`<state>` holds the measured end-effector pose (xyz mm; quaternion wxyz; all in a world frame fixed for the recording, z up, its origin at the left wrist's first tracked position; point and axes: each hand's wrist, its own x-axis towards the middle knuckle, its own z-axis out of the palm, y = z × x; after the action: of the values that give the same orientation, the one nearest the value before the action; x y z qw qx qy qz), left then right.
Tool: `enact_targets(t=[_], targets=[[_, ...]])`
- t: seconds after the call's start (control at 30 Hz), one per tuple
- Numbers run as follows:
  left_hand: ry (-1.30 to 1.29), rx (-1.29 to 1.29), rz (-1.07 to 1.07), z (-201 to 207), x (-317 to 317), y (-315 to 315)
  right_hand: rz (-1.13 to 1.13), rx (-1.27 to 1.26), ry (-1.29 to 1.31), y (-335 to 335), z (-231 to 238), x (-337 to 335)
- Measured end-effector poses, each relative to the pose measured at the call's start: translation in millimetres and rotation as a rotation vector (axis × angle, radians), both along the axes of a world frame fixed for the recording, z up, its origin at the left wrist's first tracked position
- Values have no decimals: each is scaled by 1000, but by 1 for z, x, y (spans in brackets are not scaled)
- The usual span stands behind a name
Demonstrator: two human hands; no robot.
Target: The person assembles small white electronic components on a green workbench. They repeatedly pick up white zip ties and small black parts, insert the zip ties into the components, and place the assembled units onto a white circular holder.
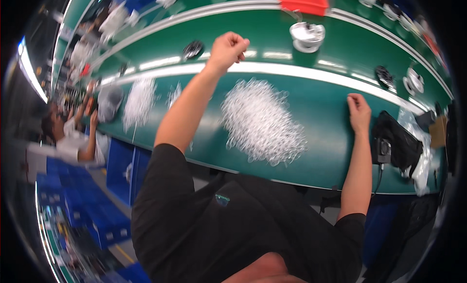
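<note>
My left hand is raised over the white strip at the back of the green table, its fingers curled into a pinch. Whatever may be between those fingertips is too small to make out. Over the right part of the table is my right hand, fingers bent and pressed together; I cannot see what, if anything, is in them. Between my arms lies a wide heap of thin, clear-white looped plastic pieces. A black round part sits on the green surface just left of my left hand.
A second white heap and a grey bag lie to the left, near a co-worker. Across the strip are a white round housing, a red tray and a black coil-like part. A black bag lies at right.
</note>
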<state>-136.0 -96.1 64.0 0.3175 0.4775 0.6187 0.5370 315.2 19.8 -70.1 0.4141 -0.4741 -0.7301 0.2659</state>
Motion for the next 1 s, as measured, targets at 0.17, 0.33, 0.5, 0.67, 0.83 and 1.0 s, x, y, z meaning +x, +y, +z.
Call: enact_targets(t=[0.17, 0.33, 0.5, 0.67, 0.83, 1.0], targets=[[180, -57, 270, -7, -69, -122, 13, -27, -18, 6, -4, 2], [586, -357, 315, -49, -90, -189, -10, -30, -27, 15, -10, 3], [740, -491, 342, -67, -91, -182, -48, 62, -166, 7, -2, -6], [834, -655, 263, -71, -94, -161, -80, 112, -237, -1, -1, -7], [875, -684, 249, -78, -93, -161, -107, 97, -260, -5, 1, -10], [765, -485, 268, -92, -100, -166, -67, 31, -136, 1, 0, -7]])
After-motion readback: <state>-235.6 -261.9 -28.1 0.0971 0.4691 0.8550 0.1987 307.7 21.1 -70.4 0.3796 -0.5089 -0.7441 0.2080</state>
